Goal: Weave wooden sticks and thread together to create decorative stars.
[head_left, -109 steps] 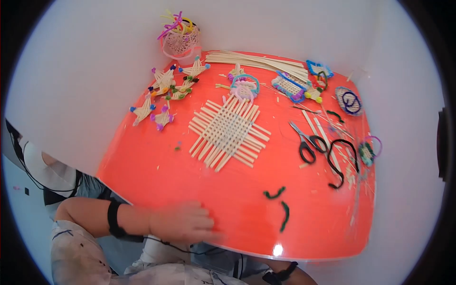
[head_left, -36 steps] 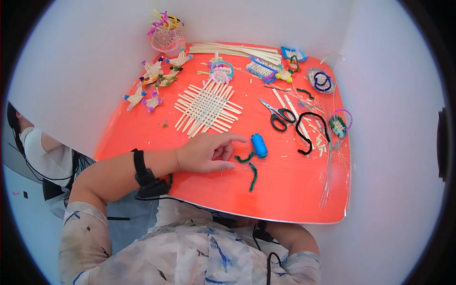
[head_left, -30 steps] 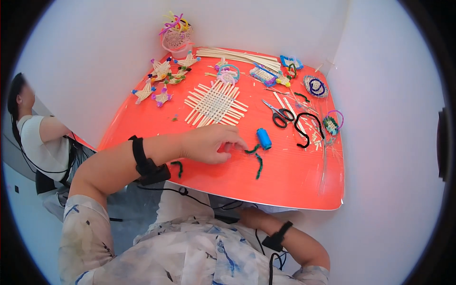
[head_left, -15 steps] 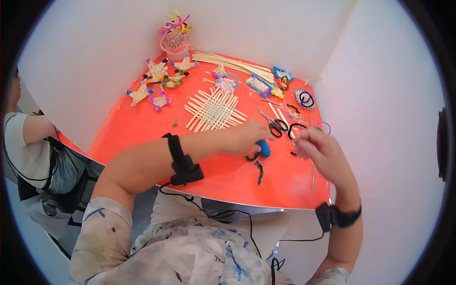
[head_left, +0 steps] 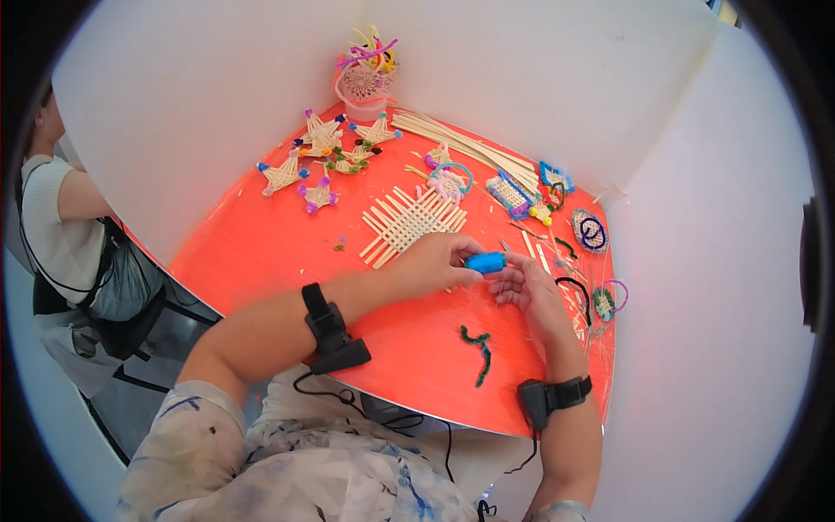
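A small blue spool (head_left: 485,263) is gripped between the thumb and fingers of my left hand (head_left: 439,261), just above the table. My right hand (head_left: 524,285) has its fingertips closed at the spool's right end, and a faint thin strand seems to hang there. Close behind my left hand lies a flat woven mat (head_left: 407,222) of pale bamboo strips. Two dark green pipe-cleaner pieces (head_left: 480,352) rest on the table nearer to me. The black-handled scissors seen before are hidden, apparently behind my right hand.
Woven stars (head_left: 283,174) with coloured tips lie at the far left, below a pink cup (head_left: 365,91) of pipe cleaners. Long bamboo strips (head_left: 470,148) line the back edge. Small woven pieces (head_left: 507,193) and scraps sit at right. White partitions (head_left: 531,78) surround the red table (head_left: 261,252).
The blue spool, which lay on the table by my left hand, is now lifted and held. My right hand moved left to meet it. The whole view shifted slightly.
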`<state>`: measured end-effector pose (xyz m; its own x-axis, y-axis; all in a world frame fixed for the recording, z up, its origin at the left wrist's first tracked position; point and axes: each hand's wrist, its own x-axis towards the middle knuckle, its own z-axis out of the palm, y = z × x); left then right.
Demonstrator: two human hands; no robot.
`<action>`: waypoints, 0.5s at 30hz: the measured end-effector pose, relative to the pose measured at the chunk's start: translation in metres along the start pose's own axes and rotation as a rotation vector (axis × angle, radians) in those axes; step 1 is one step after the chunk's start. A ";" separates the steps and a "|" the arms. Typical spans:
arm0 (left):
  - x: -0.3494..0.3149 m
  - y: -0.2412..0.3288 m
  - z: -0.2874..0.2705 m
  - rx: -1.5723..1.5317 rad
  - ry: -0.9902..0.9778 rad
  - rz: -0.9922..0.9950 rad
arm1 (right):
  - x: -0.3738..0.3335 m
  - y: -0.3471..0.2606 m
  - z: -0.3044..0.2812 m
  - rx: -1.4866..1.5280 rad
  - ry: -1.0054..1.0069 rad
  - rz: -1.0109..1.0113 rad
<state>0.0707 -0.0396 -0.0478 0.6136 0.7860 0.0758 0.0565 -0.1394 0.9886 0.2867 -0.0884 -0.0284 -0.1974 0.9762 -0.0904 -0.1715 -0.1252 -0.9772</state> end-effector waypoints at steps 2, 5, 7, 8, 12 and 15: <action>0.000 -0.002 -0.001 -0.010 0.010 0.001 | -0.004 -0.007 0.010 -0.079 0.000 0.007; 0.000 0.006 0.007 -0.039 0.027 0.034 | -0.006 -0.002 -0.001 -0.212 -0.048 0.013; 0.003 0.005 0.007 -0.044 0.040 0.059 | -0.003 0.002 -0.012 -0.252 -0.104 0.009; 0.003 0.003 0.007 -0.068 0.040 0.072 | -0.003 0.005 -0.016 -0.243 -0.075 0.014; 0.004 -0.005 0.004 -0.164 0.076 0.075 | -0.003 0.010 -0.014 0.048 0.007 -0.076; 0.005 -0.005 0.002 -0.241 0.090 0.073 | -0.005 0.005 -0.010 0.187 0.048 -0.100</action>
<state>0.0752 -0.0366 -0.0526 0.5363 0.8309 0.1483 -0.1808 -0.0585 0.9818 0.2965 -0.0923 -0.0348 -0.1252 0.9921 -0.0077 -0.3650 -0.0532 -0.9295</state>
